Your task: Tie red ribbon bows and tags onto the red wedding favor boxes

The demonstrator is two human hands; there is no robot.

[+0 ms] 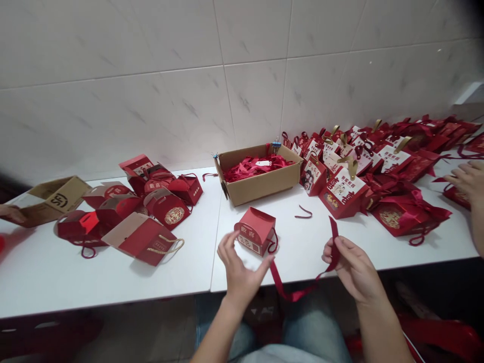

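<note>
A small red gift box (260,224) with a dark cord at its right side stands on the white table in front of me. My left hand (242,267) is at its near left side, fingers and thumb spread apart around its front. A dark red ribbon (291,294) hangs in a curve over the table's front edge, one end near my left thumb. My right hand (351,262) pinches the other part of it between thumb and fingers, its tip sticking up. Behind the box, a cardboard box (260,187) holds a heap of red ribbons.
Several red boxes (174,214) lie at the left, beside a cardboard tray (62,201) touched by another person's hand. Many finished-looking red boxes (346,191) crowd the right. Another person's hands (469,181) are at the far right. A short cord (303,214) lies on the table (196,272).
</note>
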